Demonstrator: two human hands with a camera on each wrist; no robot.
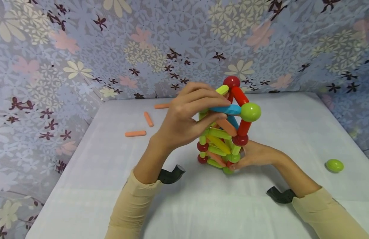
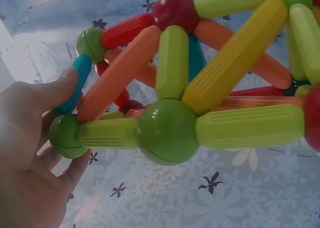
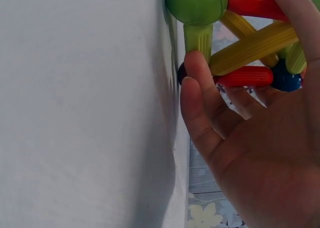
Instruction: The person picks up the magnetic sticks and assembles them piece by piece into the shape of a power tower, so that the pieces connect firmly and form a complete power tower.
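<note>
A tall tower of magnetic rods and balls (image 1: 219,133) stands upright on the white-covered table, in green, red, orange, yellow and blue. At its top, my left hand (image 1: 184,116) pinches a blue rod (image 1: 227,109) between thumb and fingers. That rod meets a green ball (image 1: 251,112) at the top right corner, below a red ball (image 1: 231,81) at the peak. In the left wrist view, the fingers surround another green ball (image 2: 68,136). Low on the tower's right side, my right hand (image 1: 257,153) grips the base, its thumb and fingers around the lower rods (image 3: 198,38).
Left of the tower lie three loose orange rods (image 1: 135,133). A single green ball (image 1: 334,165) rests at the far right of the table (image 1: 83,172). Black curved pieces (image 1: 171,174) sit by both wrists. Behind the table hangs a floral cloth (image 1: 184,43).
</note>
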